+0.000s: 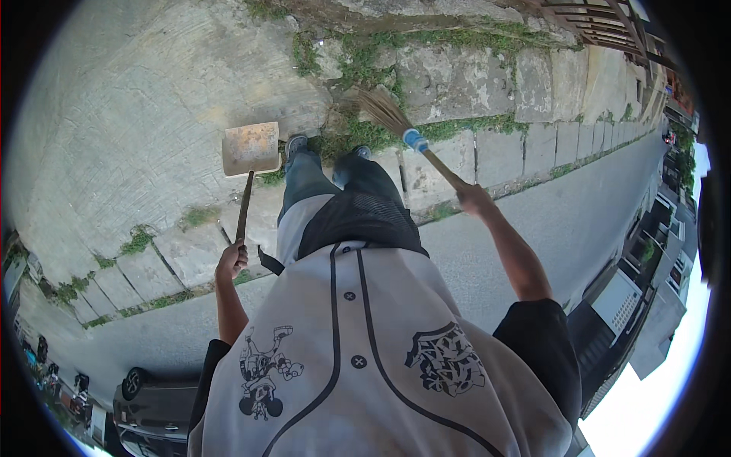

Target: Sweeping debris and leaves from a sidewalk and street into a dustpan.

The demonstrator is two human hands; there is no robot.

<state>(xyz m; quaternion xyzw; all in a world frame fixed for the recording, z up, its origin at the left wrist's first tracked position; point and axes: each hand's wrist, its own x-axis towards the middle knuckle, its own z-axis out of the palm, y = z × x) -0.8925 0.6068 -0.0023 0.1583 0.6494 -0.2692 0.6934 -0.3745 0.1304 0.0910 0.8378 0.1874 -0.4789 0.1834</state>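
My left hand [232, 261] is closed around the upper end of a dark handle. At its far end is a worn, rust-stained dustpan [251, 146], beside my left shoe, low over the concrete. In my right hand [476, 199] is the wooden handle of a stick broom [390, 116], with a blue binding below its bristles. The broom reaches forward and left, its slightly blurred bristle tips over the grass and dirt ahead of my feet. Whether the tips touch the ground I cannot tell.
Concrete slabs [502, 156] with grass in their joints [137, 240] run across in front of me. Broken paving and weeds [365, 65] lie farther ahead. A metal grille [601, 23] stands at the far right. A dark car [156, 407] is at lower left.
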